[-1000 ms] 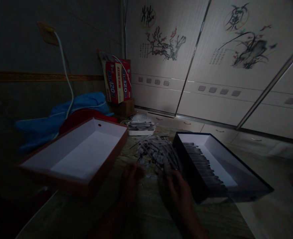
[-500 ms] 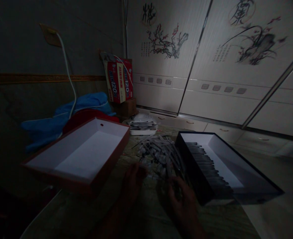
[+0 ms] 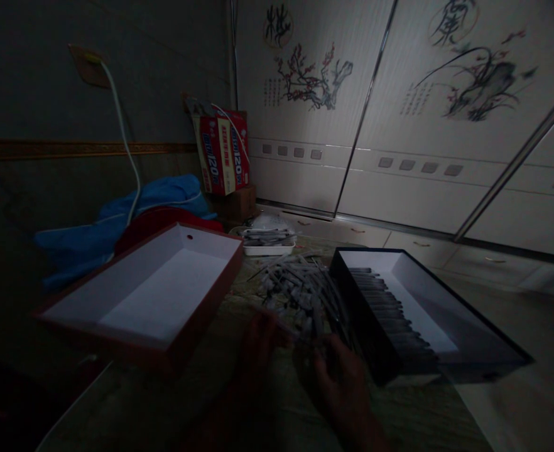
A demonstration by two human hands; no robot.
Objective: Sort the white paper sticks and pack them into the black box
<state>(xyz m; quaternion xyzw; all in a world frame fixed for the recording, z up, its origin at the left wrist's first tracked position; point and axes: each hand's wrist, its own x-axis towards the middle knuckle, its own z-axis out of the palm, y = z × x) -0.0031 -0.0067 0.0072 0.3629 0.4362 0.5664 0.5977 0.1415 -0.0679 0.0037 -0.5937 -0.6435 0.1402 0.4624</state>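
My left hand (image 3: 259, 342) is dark and blurred, its fingers closed on a thin, pale, pen-like stick (image 3: 284, 328) that slants toward my right hand. My right hand (image 3: 340, 370) curls with thumb and fingers together near the stick's other end; what it pinches is too dark to make out. Just beyond both hands lies a loose pile of slim tubes and small clear pieces (image 3: 300, 285) on the table (image 3: 277, 402). To the right, a dark-sided box (image 3: 366, 326) with a white inside holds a row of slim, dark-ended pen-like sticks (image 3: 385, 301).
On the left stands a red-sided box (image 3: 199, 314) with a white inside. A white tray (image 3: 268, 250) of slim sticks and clear plastic sits behind the pile. Farther back are blue cloth (image 3: 88, 229), a red printed carton (image 3: 223, 154) and sliding cabinet doors (image 3: 300, 182).
My left hand has moved right, closer to my right hand, and a pale thin stick now shows between them. My right hand has curled in more. The view has shifted slightly.
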